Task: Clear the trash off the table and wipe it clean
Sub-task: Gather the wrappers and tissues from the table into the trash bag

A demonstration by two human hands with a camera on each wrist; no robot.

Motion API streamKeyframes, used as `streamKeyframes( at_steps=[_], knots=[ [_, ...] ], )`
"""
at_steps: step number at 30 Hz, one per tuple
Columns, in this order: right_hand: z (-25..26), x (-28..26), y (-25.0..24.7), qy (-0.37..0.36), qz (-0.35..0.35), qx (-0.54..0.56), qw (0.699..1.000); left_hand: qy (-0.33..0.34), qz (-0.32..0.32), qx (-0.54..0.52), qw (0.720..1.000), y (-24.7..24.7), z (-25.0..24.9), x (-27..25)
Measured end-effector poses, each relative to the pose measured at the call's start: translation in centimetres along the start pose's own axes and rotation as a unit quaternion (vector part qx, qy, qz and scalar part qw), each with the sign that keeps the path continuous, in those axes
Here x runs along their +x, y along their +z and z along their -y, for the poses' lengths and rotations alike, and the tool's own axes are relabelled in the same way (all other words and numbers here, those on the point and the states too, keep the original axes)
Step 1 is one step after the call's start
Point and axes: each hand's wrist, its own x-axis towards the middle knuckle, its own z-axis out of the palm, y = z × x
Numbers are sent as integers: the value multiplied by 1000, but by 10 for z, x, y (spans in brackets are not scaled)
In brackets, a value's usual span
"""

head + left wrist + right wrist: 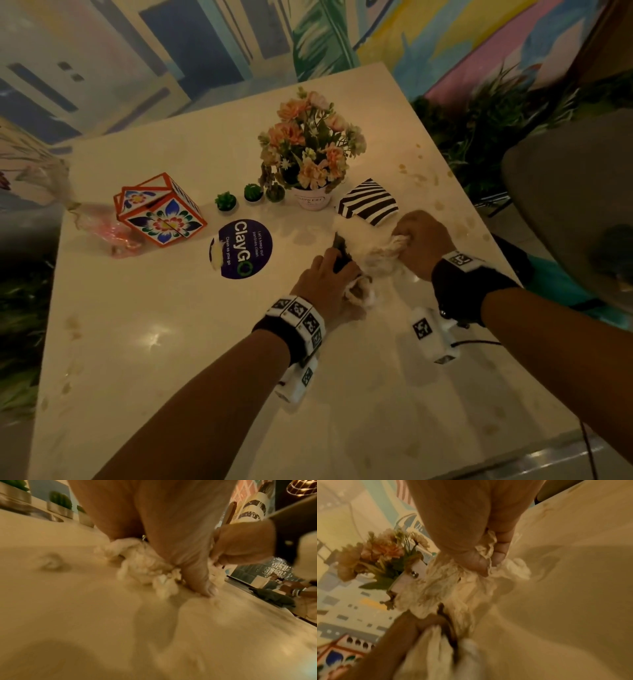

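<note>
Crumpled white tissue (pixel 376 262) lies bunched between my two hands near the middle right of the pale table (pixel 171 342). My left hand (pixel 329 281) grips one end of the tissue (pixel 145 563) together with a small dark piece (pixel 340 253), its fingertips pressing on the tabletop. My right hand (pixel 421 240) clutches the other end of the wad (pixel 462 585) in its fist. A pink plastic bag (pixel 102 229) lies at the table's left edge. Brown stains (pixel 416 174) dot the surface at right and front left.
A floral box (pixel 161 209), small cactus pots (pixel 226 200), a flower pot (pixel 311 150), a striped napkin stack (pixel 368 202) and a round ClayGo sticker (pixel 241 248) line the table's middle. A grey chair (pixel 565 192) stands right.
</note>
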Motion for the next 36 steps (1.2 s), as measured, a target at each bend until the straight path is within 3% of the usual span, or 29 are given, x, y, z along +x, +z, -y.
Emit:
streamKeyframes(
  at_steps=[2,6,8,11,13,16,17,19,24,28,32,34,36],
  knots=[
    [7,17,-3,8,-23,43,999,38,-42,-26,998,4,0,-3],
    [26,54,-4,30,20,46,998,37,-55,-36,997,16,2,-4],
    [36,67,-2,32,63,-6,998,27,-61,-49,997,18,3,-4],
    [48,76,5,31,144,-184,972,-23,-80,-155,984,9,3,-9],
    [52,78,9,27,157,-222,962,-102,-99,-276,951,-3,9,-14],
    [51,78,13,13,142,-220,965,-183,-121,-426,878,-22,31,-25],
    [51,77,13,-4,132,-223,966,-213,-114,-455,857,-27,40,-29],
    [50,75,14,-20,125,-222,967,-258,-105,-463,842,-36,54,-37],
    [58,68,20,-32,113,-238,964,-271,-111,-452,842,-45,60,-43],
    [56,67,24,-88,91,-267,955,-277,-91,-272,917,-40,55,-37],
    [54,72,15,-82,68,-262,959,-238,-100,-203,944,-23,44,-41],
    [53,73,2,-33,45,-210,976,-225,-108,-222,943,-23,44,-43],
    [47,71,-15,20,18,-124,992,-241,-128,-318,908,-33,49,-46]
  ],
)
